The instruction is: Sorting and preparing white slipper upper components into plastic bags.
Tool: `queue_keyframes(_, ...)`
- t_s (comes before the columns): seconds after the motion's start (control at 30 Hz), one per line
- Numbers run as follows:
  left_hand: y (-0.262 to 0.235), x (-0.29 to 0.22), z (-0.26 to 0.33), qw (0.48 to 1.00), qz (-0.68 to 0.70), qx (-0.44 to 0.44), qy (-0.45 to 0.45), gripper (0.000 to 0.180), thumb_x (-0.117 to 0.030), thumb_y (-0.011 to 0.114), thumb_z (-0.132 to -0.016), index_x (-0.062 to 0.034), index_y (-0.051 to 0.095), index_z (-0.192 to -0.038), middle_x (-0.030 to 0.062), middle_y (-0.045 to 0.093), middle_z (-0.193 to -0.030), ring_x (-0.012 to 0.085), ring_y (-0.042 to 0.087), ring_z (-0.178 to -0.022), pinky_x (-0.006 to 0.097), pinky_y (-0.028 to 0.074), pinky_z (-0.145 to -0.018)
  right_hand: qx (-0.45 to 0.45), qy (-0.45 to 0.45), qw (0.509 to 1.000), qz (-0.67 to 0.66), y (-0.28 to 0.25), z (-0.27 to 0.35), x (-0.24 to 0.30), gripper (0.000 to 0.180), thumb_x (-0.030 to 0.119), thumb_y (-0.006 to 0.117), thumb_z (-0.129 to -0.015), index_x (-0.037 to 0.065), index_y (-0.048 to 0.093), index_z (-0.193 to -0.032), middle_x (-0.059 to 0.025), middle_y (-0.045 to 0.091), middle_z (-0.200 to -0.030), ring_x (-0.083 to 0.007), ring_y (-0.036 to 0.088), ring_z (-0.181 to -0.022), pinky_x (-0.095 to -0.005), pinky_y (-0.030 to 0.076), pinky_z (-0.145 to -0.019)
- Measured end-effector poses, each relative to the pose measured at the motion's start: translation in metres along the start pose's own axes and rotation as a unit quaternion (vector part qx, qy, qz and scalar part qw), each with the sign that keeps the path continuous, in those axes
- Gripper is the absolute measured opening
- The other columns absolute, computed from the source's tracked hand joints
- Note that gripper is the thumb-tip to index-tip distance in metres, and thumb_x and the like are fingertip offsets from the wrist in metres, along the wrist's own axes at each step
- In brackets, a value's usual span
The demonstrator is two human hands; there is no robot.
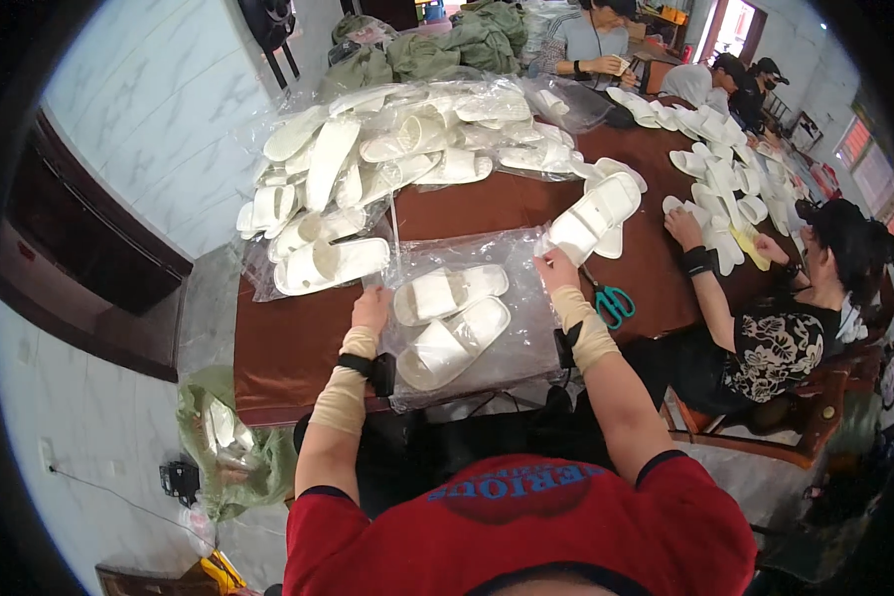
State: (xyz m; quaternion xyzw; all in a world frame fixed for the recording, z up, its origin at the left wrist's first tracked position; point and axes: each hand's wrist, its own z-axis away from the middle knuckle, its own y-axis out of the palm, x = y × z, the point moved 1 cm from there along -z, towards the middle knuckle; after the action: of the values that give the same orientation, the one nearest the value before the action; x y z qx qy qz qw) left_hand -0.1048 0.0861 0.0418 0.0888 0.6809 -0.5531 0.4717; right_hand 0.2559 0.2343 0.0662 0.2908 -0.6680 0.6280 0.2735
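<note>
In front of me two white open-toe slippers (452, 338) lie side by side on a clear plastic bag (531, 333), toes and heels slanting. My left hand (371, 306) is closed at the bag's left edge, its fingertips pinching the plastic. At the upper right of the bag, my right hand (557, 269) is closed at the heel end of a white slipper (598, 211), which rests tilted over other slippers. Its fingertips are partly hidden. Teal-handled scissors (614, 306) lie just right of that hand.
A heap of bagged white slippers (407, 134) covers the far left of the brown table (288, 343). More loose slippers (710, 164) spread along the right. A co-worker (815, 288) handles slippers at the right; others sit farther back. A green sack (223, 437) stands on the floor at left.
</note>
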Motion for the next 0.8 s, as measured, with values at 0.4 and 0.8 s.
queue_keyframes(0.4, 0.023, -0.002, 0.004, 0.990, 0.062, -0.105, 0.074, 0.037, -0.020, 0.072, -0.077, -0.0047, 0.061, -0.109, 0.0105, 0.067, -0.082, 0.0221, 0.065, -0.074, 0.034, 0.051, -0.070, 0.020, 0.119, 0.917, -0.380, -0.035, -0.009, -0.058, 0.011, 0.015, 0.060, -0.089, 0.006, 0.059, -0.095, -0.0016, 0.055, -0.069, -0.0113, 0.052, -0.051, -0.0276, 0.042, -0.042)
queue_keyframes(0.8, 0.023, 0.010, -0.010, 0.961, 0.203, -0.110, 0.150, 0.022, -0.020, 0.064, -0.087, -0.0013, 0.058, -0.096, 0.0062, 0.063, -0.078, 0.0157, 0.059, -0.071, 0.029, 0.049, -0.070, 0.153, 0.120, 0.962, -0.191, -0.019, 0.017, -0.012, 0.038, 0.036, 0.066, -0.083, 0.006, 0.059, -0.105, -0.0078, 0.063, -0.075, -0.0144, 0.059, -0.058, -0.0299, 0.045, -0.046)
